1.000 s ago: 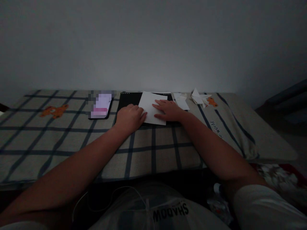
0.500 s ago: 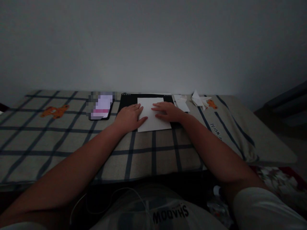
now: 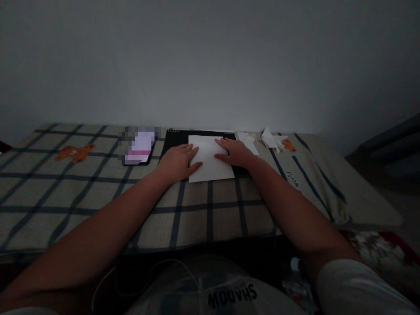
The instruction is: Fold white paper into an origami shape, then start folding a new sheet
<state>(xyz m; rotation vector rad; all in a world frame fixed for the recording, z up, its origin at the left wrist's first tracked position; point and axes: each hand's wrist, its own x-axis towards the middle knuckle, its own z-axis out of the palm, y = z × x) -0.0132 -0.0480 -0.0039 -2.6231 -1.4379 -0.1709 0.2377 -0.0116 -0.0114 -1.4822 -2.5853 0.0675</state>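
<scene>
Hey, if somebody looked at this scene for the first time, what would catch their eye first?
Probably the white sheet of paper, bright in the dim room, lying on a black pad on the plaid cover. The left hand and right hand press flat on its two sides. Left of them, a phone glows.

The paper sheet [image 3: 210,164] lies on the mat [image 3: 173,140] (phone [image 3: 139,148] left, folded scraps [image 3: 272,140] right).

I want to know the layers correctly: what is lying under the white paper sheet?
Under the white paper sheet lies a black flat board, visible past its far and left edges. The sheet's near edge overhangs the checked fabric surface. Anything else beneath is covered by paper.
</scene>
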